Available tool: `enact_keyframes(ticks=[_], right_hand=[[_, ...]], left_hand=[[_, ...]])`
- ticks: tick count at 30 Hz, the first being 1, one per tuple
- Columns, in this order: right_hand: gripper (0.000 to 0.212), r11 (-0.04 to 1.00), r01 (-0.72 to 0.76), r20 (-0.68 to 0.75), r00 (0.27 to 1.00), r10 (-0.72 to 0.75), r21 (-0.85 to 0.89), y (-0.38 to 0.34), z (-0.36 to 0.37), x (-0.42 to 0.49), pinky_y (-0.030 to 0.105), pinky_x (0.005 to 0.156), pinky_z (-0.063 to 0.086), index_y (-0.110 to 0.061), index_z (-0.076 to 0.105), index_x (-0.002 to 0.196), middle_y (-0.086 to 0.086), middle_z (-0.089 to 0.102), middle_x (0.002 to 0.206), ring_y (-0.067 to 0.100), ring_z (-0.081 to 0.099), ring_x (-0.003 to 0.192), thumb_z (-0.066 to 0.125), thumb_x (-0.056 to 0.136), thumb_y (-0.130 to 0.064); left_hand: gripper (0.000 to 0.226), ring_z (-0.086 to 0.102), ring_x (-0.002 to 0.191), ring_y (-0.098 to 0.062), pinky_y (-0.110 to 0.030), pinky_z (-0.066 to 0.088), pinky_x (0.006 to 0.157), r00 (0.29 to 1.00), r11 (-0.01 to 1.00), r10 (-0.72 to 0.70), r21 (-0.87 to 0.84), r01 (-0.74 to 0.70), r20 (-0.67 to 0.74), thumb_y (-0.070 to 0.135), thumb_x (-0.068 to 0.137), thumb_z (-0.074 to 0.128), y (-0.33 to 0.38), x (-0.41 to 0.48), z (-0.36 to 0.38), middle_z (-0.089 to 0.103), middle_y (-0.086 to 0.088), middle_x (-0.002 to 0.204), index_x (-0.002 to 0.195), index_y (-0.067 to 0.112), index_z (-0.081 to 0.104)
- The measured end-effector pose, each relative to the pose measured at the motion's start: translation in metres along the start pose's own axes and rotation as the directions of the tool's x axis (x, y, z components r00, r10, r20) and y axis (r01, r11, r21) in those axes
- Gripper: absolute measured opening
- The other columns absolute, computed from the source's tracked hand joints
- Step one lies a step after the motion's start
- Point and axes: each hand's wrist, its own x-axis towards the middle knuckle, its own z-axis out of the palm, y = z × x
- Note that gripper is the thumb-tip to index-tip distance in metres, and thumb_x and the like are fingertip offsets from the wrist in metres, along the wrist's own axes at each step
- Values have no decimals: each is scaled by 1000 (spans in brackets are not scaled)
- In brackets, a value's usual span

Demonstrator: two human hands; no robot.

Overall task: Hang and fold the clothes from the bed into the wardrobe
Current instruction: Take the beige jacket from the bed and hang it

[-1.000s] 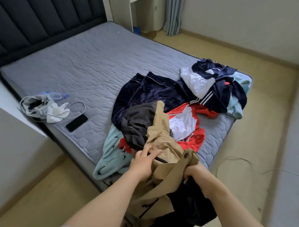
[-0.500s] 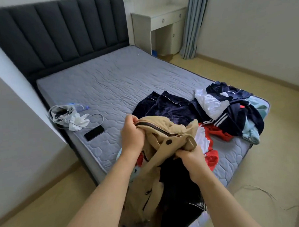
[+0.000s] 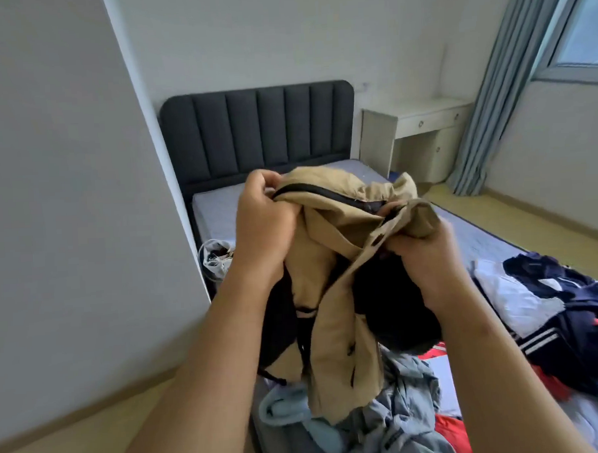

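I hold a tan jacket (image 3: pixel 333 331) with a black lining up in front of me, above the foot of the bed (image 3: pixel 221 212). My left hand (image 3: pixel 265 224) grips its collar edge on the left. My right hand (image 3: pixel 425 258) grips the bunched collar on the right. The jacket hangs down between my forearms. Under it lies a pale blue garment (image 3: pixel 378 425). A heap of navy, white and red clothes (image 3: pixel 565 321) lies on the mattress at the right. No wardrobe is in view.
A white wall panel (image 3: pixel 84 201) stands close on the left. A white bag (image 3: pixel 215 260) lies on the mattress by it. Behind the bed are a dark padded headboard (image 3: pixel 259 132), a cream desk (image 3: pixel 420 135) and blue curtains (image 3: pixel 511 90). Yellow floor runs right of the bed.
Both hands have lifted the tan jacket off the pile and raised it high. My view has tilted up, so the headboard, desk and window now show.
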Motion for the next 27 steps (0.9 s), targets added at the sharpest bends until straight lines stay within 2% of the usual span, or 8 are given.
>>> enact_keyframes(ticks=[4, 10, 13, 16, 18, 20, 22, 27], right_hand=[[34, 956, -282, 25, 958, 285, -74, 57, 4, -26, 34, 56, 49, -10, 68, 76, 7, 64, 61, 24, 58, 53, 53, 69, 19], [35, 795, -551, -302, 826, 475, -255, 115, -7, -66, 29, 58, 38, -22, 59, 62, -1, 61, 68, 24, 52, 70, 42, 73, 7], [28, 845, -441, -40, 892, 451, -302, 113, 11, -79, 23, 66, 41, -27, 59, 81, -7, 62, 85, 8, 55, 78, 52, 76, 0], [48, 850, -421, 439, 729, 525, -316, 113, 36, -98, 4, 67, 41, -33, 49, 112, -18, 52, 103, -9, 48, 92, 69, 73, -15], [74, 849, -383, 535, 660, 528, -365, 121, 52, -111, 10, 87, 42, -31, 41, 130, -15, 49, 118, -1, 47, 109, 77, 66, -30], [91, 836, -286, 459, 730, 507, -468, 128, 64, -121, 26, 101, 38, -26, 31, 141, -9, 40, 134, 9, 37, 125, 76, 62, -33], [75, 820, -261, 275, 853, 442, -509, 129, 69, -123, 21, 91, 35, -20, 36, 136, -3, 37, 134, 15, 37, 126, 69, 69, -17], [20, 833, -384, 96, 885, 455, -399, 129, 58, -109, 12, 56, 36, -23, 63, 80, -7, 61, 74, 16, 57, 76, 55, 81, -4]], left_hand=[[21, 49, 73, -10, -19, 37, 58, 962, 925, -269, 269, 269, -37, 5, 81, 48, -75, -18, 1, 51, 12, 76, 75, 25, 47], [9, 51, 78, -19, -27, 36, 59, 804, 715, -589, 512, 475, 77, 12, 77, 56, -150, -51, -7, 59, -4, 86, 76, 20, 51], [6, 52, 77, -22, -27, 39, 66, 718, 673, -675, 541, 504, 170, 8, 76, 57, -156, -58, -7, 61, -8, 83, 76, 14, 60], [9, 47, 72, -21, -26, 36, 65, 624, 650, -730, 566, 507, 279, 2, 77, 56, -155, -63, -9, 55, -10, 75, 74, 9, 60], [11, 47, 72, -20, -26, 37, 64, 599, 650, -745, 522, 552, 295, 0, 79, 56, -154, -62, -11, 54, -9, 73, 72, 8, 59], [7, 51, 74, -21, -27, 40, 66, 592, 654, -750, 464, 597, 296, 1, 79, 59, -153, -57, -15, 57, -10, 77, 77, 7, 61], [7, 55, 74, -22, -27, 43, 68, 573, 651, -756, 458, 605, 317, 3, 78, 63, -152, -52, -21, 61, -11, 79, 84, 5, 65], [14, 55, 63, -21, -28, 45, 64, 570, 698, -715, 447, 559, 404, 8, 76, 72, -161, -39, -38, 63, -4, 62, 65, 13, 65]])
